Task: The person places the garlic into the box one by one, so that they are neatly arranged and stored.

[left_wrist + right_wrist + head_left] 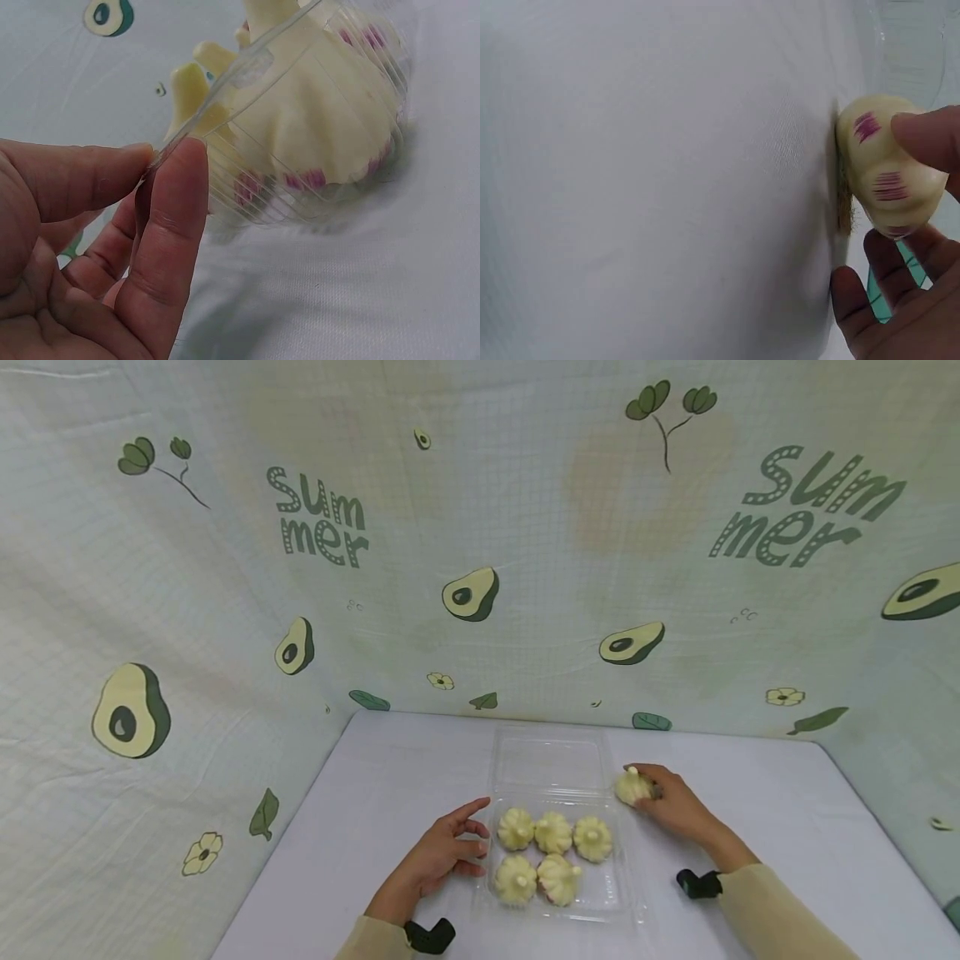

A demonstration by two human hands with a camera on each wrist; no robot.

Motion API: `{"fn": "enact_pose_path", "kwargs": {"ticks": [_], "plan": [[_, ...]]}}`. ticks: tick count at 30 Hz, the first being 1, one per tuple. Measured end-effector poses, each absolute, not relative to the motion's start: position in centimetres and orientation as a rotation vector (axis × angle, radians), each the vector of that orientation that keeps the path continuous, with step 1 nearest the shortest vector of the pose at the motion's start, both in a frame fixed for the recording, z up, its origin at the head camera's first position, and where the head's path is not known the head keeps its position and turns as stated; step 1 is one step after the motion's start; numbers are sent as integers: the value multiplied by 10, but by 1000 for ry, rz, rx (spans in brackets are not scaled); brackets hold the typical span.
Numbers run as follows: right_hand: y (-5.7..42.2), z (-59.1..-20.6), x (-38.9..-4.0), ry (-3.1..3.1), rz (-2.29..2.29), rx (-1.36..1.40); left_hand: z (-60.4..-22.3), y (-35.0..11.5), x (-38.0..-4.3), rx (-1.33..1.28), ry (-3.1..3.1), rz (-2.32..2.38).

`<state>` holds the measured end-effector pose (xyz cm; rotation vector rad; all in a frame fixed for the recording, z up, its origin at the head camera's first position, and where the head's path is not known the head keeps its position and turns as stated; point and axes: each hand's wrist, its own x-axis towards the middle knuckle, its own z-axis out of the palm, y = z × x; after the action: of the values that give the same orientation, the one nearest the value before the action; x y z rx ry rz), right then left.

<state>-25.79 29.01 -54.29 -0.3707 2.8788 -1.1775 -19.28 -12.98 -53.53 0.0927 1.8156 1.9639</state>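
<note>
A clear plastic clamshell box [600, 893] lies with its lid [551, 760] folded back on the white table. Several pale garlic bulbs [553, 833] sit inside it in two rows, with a gap at the near right corner. My left hand [442, 853] is at the box's left side; in the left wrist view its thumb and a finger pinch the plastic rim [217, 97]. To the right of the box, my right hand [677, 806] holds another garlic bulb [889, 169] between thumb and fingers. Purple streaks mark this bulb, and its root end is close against the tabletop.
The white tabletop [375, 793] runs back to a hanging cloth [540, 635] printed with avocados and lettering, which also closes in both sides. A black strap [699, 884] is on the right wrist and a similar one [430, 936] on the left.
</note>
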Motion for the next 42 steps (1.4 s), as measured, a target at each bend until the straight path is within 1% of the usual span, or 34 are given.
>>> {"fn": "enact_pose_path", "kwargs": {"ticks": [8, 14, 21, 29, 42], "plan": [[282, -552, -257, 3011, -1094, -382, -536, -130, -193, 96, 1817, 1966], [286, -548, -253, 3036, -1076, -277, -535, -130, -192, 102, 1814, 1966], [293, -545, -250, 3034, -1073, -255, -535, -131, -192, 100, 1813, 1968], [297, -541, -245, 3010, -1047, -117, -535, -130, -193, 102, 1795, 1969], [295, -538, -240, 3055, -1147, -63, -532, -130, -192, 90, 1813, 1960]]}}
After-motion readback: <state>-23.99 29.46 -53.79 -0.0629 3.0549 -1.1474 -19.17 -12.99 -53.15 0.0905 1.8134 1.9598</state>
